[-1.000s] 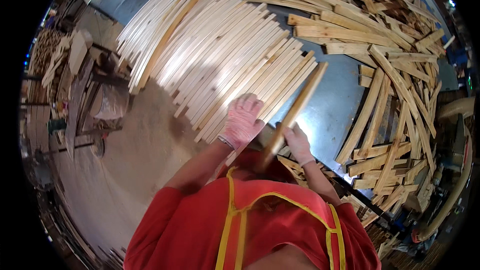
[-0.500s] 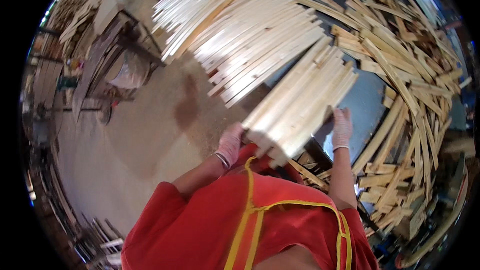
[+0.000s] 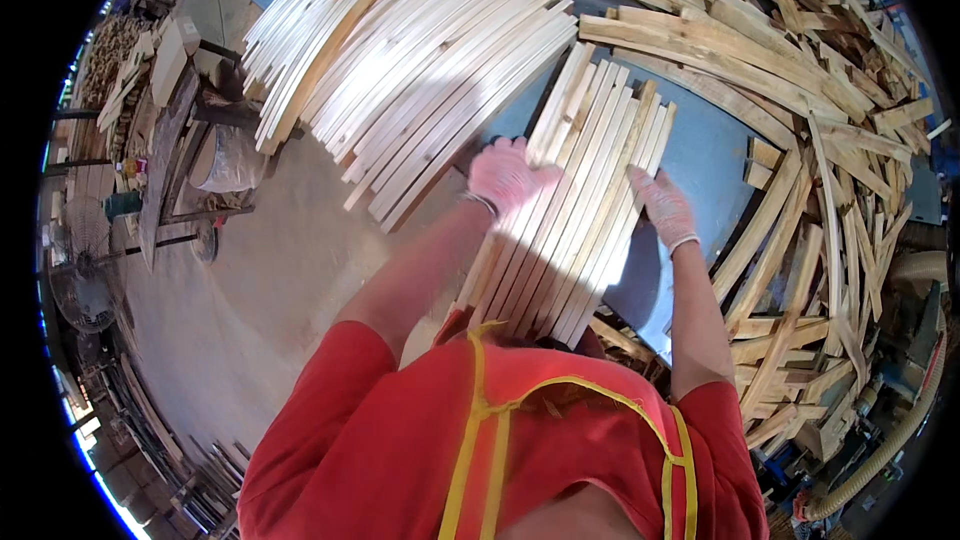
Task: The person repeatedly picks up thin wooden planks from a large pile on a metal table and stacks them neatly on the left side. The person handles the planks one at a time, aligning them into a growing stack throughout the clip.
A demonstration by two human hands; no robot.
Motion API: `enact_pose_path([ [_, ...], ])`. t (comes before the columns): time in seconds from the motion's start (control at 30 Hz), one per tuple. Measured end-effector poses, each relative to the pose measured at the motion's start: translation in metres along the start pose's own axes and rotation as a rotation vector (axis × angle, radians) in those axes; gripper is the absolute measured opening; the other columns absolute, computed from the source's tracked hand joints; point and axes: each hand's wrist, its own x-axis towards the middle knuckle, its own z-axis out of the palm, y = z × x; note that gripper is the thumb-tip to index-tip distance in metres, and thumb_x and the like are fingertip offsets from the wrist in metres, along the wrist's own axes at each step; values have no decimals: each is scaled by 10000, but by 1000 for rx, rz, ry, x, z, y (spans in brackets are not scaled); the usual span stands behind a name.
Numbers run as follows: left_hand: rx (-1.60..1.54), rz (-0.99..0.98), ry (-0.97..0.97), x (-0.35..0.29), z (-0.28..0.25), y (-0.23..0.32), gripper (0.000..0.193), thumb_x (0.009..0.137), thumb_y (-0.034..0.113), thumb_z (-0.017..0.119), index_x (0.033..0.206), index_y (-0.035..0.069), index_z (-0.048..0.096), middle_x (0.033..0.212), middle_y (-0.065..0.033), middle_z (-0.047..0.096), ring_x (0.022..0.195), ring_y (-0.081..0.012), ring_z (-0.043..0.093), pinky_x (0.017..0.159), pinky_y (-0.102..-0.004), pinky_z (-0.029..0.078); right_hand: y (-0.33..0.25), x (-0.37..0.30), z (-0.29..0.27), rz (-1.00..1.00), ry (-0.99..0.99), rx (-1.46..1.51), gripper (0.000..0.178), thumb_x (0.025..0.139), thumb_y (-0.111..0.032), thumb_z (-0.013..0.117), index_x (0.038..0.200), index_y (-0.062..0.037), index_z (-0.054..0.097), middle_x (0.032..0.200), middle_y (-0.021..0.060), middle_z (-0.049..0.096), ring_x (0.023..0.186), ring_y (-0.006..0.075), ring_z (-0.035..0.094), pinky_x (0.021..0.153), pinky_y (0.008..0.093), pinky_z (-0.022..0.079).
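Observation:
Several pale, narrow wooden strips (image 3: 575, 210) lie side by side in front of me, their near ends reaching my red apron. My left hand (image 3: 508, 178), in a light glove and slightly blurred, is at their left edge. Its fingers are spread and its thumb reaches onto the outermost strip. At the right edge, my gloved right hand (image 3: 664, 206) is closed against the strips, with fingertips at the side; part of its grip is hidden. The far ends are uneven, and thin gaps show between strips.
A wide layer of similar strips (image 3: 420, 70) lies on the blue-grey table (image 3: 690, 165), far left of the bundle. Loose wood offcuts (image 3: 790, 270) are heaped at right. A standing fan (image 3: 82, 285) and a ridged hose (image 3: 890, 450) stand near the sides.
My left hand has moved forward along the strips' left edge and spread its fingers. My right hand is slightly farther forward. The strips show more gaps between them, and the view has shifted.

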Motion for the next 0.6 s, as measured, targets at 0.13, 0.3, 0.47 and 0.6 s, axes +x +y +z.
enact_pose_path([
  [0.13, -318, -57, 42, -5, 15, 30, 993, 862, 616, 747, 1569, -16, 454, 1531, -225, 528, 1418, -378, 537, 1174, -444, 461, 52, 37, 14, -164, 219, -101, 736, 952, -532, 704, 1364, 69, 601, 1226, 328, 717, 1138, 480, 685, 1008, 501, 535],
  [0.3, -409, 32, 104, -18, -15, 55, 975, 822, 525, 802, 1586, 28, 454, 1557, -234, 499, 1414, -397, 539, 1190, -443, 458, 42, 16, -4, -266, 62, 679, 780, 959, -321, 816, 1550, 36, 453, 1504, 175, 570, 1355, 269, 543, 1193, 352, 392],
  [0.47, -612, 415, 491, -64, -93, 92, 917, 825, 490, 817, 1547, 36, 480, 1471, -250, 536, 1366, -442, 547, 1149, -507, 474, -85, -87, -84, -574, 449, 522, 621, 970, -259, 804, 1454, 54, 575, 1299, 134, 687, 1174, 212, 625, 1087, 347, 462],
  [0.6, -870, 815, 750, -109, -166, 107, 904, 839, 460, 819, 1551, 28, 468, 1440, -261, 548, 1350, -442, 541, 1151, -518, 466, -156, -165, -113, -924, 624, 586, 612, 956, -154, 820, 1477, 28, 554, 1266, 93, 683, 1157, 195, 627, 1066, 318, 485],
])
